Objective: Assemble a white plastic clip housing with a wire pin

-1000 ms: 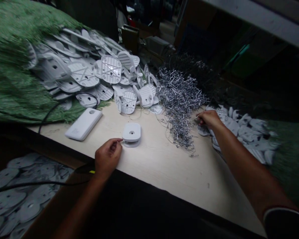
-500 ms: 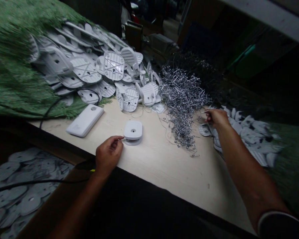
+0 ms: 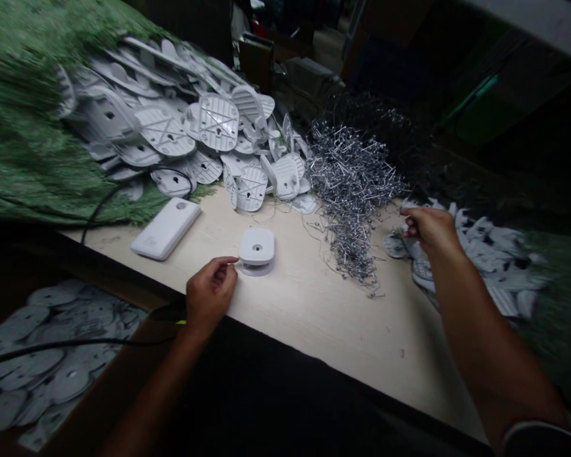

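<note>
So my left hand is loosely curled on the near side of the worktop, fingertip at the left edge of a white two-layer piece, can't tell if I'm actually gripping it, while my right hand is pinched narrow over on the right, can't tell what's in it either, by some white parts next to green sacking. Far left, a green woven sack lies with its mouth spilling ribbed white plates toward a heap of metal pins.
</note>
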`<state>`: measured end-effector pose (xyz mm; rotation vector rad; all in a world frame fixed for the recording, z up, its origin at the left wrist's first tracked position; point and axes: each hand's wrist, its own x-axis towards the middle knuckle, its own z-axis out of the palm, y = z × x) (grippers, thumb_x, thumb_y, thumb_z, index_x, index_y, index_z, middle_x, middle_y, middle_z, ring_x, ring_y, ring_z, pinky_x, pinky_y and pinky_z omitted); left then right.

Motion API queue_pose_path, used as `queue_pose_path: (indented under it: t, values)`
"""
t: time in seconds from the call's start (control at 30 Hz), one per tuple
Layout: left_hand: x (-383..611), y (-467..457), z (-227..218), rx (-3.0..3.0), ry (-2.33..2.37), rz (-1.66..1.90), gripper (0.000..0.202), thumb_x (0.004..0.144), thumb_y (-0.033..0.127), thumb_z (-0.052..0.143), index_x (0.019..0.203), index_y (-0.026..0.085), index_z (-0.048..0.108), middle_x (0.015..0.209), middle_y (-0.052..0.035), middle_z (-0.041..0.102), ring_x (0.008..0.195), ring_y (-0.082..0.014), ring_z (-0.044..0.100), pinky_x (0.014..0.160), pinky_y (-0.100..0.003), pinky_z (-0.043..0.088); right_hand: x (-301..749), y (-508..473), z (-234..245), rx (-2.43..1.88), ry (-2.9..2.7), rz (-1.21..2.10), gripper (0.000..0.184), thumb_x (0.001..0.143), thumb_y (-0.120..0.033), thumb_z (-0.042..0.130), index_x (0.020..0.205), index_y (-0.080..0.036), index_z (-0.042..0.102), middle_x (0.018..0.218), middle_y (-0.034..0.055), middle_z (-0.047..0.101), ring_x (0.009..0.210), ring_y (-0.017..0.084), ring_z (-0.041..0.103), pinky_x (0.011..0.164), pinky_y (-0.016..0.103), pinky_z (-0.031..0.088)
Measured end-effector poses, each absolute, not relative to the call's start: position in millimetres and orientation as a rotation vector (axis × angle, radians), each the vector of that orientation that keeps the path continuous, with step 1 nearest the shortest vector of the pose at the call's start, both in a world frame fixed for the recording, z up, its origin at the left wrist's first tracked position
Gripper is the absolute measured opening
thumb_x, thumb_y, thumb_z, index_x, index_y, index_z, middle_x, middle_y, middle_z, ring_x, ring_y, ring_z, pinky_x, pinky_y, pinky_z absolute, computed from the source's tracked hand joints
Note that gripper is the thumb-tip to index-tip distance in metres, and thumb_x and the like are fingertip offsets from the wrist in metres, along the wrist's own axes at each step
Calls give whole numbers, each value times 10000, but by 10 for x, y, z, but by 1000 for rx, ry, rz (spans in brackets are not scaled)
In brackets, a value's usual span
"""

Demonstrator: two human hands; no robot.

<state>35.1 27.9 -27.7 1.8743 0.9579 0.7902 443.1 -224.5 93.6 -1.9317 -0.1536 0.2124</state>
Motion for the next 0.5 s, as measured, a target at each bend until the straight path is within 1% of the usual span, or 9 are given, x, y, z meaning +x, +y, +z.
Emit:
queue_pose_path:
  t: [0.13,0.2,0.33,0.43,0.5]
  values:
    - [330,243,-177,1740,943,759,337,915,392,681,1151,167,767,798,-6,639,635,-139,566,588,-258,470,3872,-2106,1069,-1934,-374,289,161,767,-258,867,688,-212,734,588,-2,615,410,83,496,390,218,534]
    - [299,165,-71,1687,939,730,349,926,402,679,1170,164,755,821,-12,637,644,-142,567,574,-259,461,3524,-1964,1052,-1927,-502,390,163,753,-312,904,722,-217,776,613,12,652,431,101,542,404,231,537]
    - [241,-85,164,1723,852,621,308,966,398,670,1158,181,775,821,-15,643,656,-145,567,573,-265,445,2876,-1612,782,-1903,-629,628,193,759,-371,930,753,-246,783,616,0,679,459,131,602,408,241,489]
    - [245,-230,249,1778,737,493,295,966,401,709,1150,191,805,830,-22,681,662,-147,578,594,-271,457,2502,-1393,510,-1887,-741,771,170,814,-398,885,814,-253,795,598,-17,682,479,134,626,432,233,440]
    - [267,-268,253,1811,678,430,300,970,399,729,1170,192,811,871,-34,721,694,-153,613,629,-275,478,2301,-1304,392,-1858,-778,837,190,843,-415,846,877,-232,810,613,-13,703,492,136,637,459,234,429]
